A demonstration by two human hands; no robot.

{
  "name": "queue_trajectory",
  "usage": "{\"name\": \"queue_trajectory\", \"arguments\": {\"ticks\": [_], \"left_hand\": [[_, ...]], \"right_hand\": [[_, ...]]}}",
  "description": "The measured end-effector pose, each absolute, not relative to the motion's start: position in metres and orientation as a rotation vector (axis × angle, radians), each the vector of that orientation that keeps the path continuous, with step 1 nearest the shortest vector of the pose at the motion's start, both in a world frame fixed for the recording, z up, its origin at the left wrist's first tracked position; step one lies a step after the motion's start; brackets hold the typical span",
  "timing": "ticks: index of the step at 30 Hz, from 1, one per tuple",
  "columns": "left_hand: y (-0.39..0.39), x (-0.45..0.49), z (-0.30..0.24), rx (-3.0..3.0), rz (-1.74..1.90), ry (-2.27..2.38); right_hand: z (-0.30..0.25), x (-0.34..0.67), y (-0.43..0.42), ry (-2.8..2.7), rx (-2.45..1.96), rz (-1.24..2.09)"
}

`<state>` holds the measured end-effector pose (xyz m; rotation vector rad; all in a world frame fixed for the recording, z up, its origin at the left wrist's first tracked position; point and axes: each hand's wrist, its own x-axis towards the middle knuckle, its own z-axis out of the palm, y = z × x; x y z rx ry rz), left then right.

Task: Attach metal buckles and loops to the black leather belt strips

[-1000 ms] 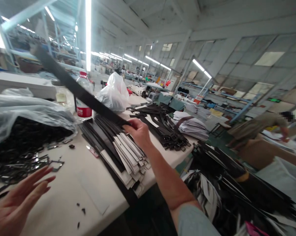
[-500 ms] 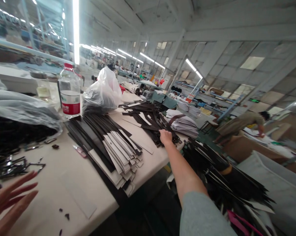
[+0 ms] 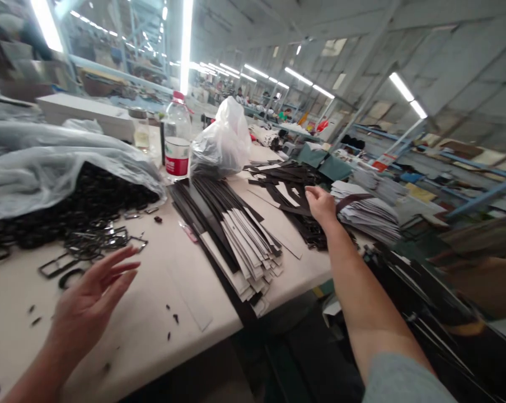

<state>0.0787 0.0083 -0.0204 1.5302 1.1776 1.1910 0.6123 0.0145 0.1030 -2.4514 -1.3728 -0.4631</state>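
My right hand (image 3: 321, 206) reaches out over a loose pile of dark strips (image 3: 284, 187), some with white patches, on the table's far right part. Its fingers are curled together; whatever they hold, if anything, is hidden. My left hand (image 3: 89, 299) hovers above the near left of the table, fingers stretched and apart, holding nothing. Just beyond it lies a heap of dark metal buckles (image 3: 97, 240). Between the hands, a fanned stack of black strips with white ends (image 3: 240, 235) rests near the table edge. A small pink-handled tool (image 3: 188, 232) lies beside that stack.
Behind stand a red-capped bottle (image 3: 177, 140) and a knotted white plastic bag (image 3: 225, 137). Clear plastic (image 3: 68, 168) partly covers black pieces at left. A stack of pale sheets (image 3: 364, 210) sits beyond my right hand. More dark strips (image 3: 421, 302) hang beside the table.
The view has swung left, so the table appears farther right and more of my left hand shows. My right hand has shifted slightly farther over the strip pile.
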Motion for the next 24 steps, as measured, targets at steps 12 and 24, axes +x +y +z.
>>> {"name": "queue_trajectory", "arguments": {"ticks": [12, 24], "left_hand": [[0.004, 0.085, -0.013, 1.528, 1.265, 1.112], [0.003, 0.081, -0.016, 1.536, 1.191, 1.205]], "right_hand": [[0.049, 0.64, 0.022, -1.234, -2.979, -0.364], [0.03, 0.687, 0.024, -1.102, -3.023, -0.398]]}}
